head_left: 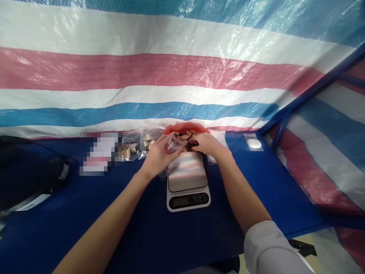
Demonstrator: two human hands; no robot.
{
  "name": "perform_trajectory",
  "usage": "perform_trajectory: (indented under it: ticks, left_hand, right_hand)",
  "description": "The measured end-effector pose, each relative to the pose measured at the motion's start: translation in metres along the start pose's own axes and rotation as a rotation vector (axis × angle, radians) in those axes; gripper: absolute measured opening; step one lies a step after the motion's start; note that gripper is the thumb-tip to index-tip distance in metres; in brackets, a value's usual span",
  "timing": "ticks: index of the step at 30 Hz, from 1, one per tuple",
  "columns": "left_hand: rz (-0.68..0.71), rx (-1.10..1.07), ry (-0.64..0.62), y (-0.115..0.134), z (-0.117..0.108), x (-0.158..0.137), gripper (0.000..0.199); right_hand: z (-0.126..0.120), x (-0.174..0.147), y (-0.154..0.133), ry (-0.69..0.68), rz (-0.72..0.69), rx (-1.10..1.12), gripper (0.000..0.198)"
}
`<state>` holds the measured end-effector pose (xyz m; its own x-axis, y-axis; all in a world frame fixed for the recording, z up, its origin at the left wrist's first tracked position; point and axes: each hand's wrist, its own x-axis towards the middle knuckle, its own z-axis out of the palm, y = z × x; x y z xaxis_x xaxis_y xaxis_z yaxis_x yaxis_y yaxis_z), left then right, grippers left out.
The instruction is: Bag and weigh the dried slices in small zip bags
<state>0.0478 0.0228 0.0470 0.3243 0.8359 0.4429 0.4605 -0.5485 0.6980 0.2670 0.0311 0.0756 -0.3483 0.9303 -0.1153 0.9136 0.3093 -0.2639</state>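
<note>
My left hand is closed around a clear plastic bag, whose mouth is held rounded between thumb and fingers. Just beyond is an orange-red bag full of brown dried slices. Into these slices reach the fingertips of my right hand, bent and pinching at a dark brown slice. Both hands are over the far edge of a white kitchen scale with a shiny metal plate. The scale's display looks dark.
Clear bags of pale pieces and tan pieces lie left of the scale. Farther left are a blurred-out sheet and a black bag. A small packet with a white oval sits right on the blue table. Striped sheeting hangs behind.
</note>
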Motion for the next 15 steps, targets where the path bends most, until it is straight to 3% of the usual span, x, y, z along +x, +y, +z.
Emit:
perform_trajectory:
  ticks: [10, 15]
  left_hand:
    - [0.006, -0.003, -0.009, 0.002, -0.0018, 0.0003, 0.06]
    - [-0.009, 0.006, -0.017, 0.0038, -0.0021, 0.0001, 0.059]
  right_hand:
    - [0.0014, 0.0003, 0.0048, 0.128, -0.052, 0.043, 0.023]
    - [-0.0049, -0.0061, 0.0103, 0.209, -0.111, 0.305, 0.025]
